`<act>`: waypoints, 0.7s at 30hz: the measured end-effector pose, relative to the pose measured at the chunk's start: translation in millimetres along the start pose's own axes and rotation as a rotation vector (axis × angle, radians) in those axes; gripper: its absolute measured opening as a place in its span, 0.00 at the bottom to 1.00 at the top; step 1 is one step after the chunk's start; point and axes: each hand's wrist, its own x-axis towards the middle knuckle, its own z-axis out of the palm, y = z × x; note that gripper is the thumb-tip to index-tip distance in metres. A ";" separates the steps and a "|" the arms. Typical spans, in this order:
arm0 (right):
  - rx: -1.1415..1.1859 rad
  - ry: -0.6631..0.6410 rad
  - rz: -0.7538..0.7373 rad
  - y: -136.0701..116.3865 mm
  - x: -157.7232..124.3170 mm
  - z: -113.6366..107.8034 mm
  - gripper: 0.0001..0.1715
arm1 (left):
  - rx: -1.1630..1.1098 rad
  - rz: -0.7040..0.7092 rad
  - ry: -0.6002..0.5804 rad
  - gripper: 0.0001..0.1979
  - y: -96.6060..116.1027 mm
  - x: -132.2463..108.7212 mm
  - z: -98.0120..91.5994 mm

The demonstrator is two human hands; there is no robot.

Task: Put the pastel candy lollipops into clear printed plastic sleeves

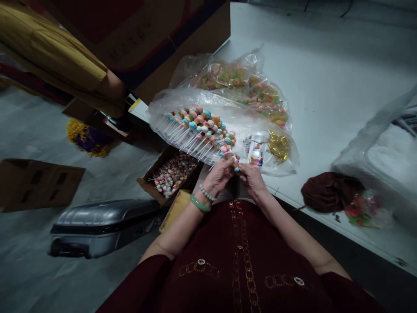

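My left hand (221, 174), with a beaded bracelet and a green bangle at the wrist, is closed around a small candy stick (236, 165) of pastel balls. Close by on the right, my right hand (253, 178) has its fingers pinched at the edge of the same piece; what lies between the fingertips is too small to make out. Beyond my hands, a pile of candy sticks (203, 124) with white sticks lies on a clear plastic bag (237, 106). Printed wrappers (256, 155) and a heap of gold twist ties (279, 146) are to the right.
An open carton (151, 191) of candy sticks stands below the table's left edge. A grey suitcase (104, 226) and a cardboard box (42, 184) are on the floor. Another person's arm (114, 91) shows at upper left. A dark red cloth bundle (329, 191) lies at right.
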 end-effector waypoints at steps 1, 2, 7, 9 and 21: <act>-0.008 -0.015 0.028 0.6 0.3 -1.1 0.23 | -0.018 0.046 0.007 0.09 4.3 0.7 -0.1; -0.034 -0.018 0.024 1.7 0.4 -2.1 0.21 | -0.044 0.102 0.020 0.08 7.0 1.8 0.2; -0.329 0.099 -0.373 10.8 -5.1 -4.6 0.14 | -0.184 0.226 0.130 0.04 6.2 8.8 7.4; -0.498 0.140 -0.522 12.3 -8.5 -5.6 0.15 | -0.204 0.205 0.160 0.04 5.8 9.2 11.1; -0.636 0.191 -0.456 0.8 -7.7 -3.0 0.14 | -0.024 0.247 0.166 0.10 -1.5 -6.0 22.4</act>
